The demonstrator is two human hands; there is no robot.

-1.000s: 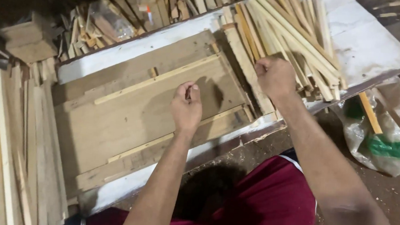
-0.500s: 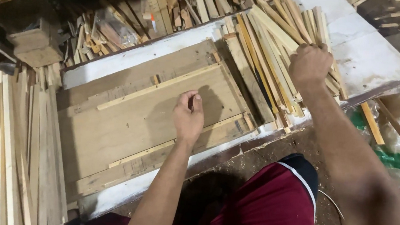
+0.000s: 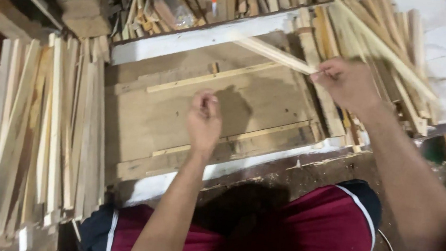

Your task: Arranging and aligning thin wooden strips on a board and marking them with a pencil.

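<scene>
Dim, warm light; a soft shadow at frame centre, motion blur lower right, perhaps overexposure upper right.

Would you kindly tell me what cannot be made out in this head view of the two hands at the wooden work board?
- Left hand: fingers curled over the flat brown wooden board; whatever they pinch is hidden.
- Right hand: grips a pale thin wooden strip, blurred by motion; its held end is hidden inside the fist.
- Stack of pale wooden slats: lower ends cut off by the frame edge.
- Clear plastic bag: contents too small to tell.
</scene>
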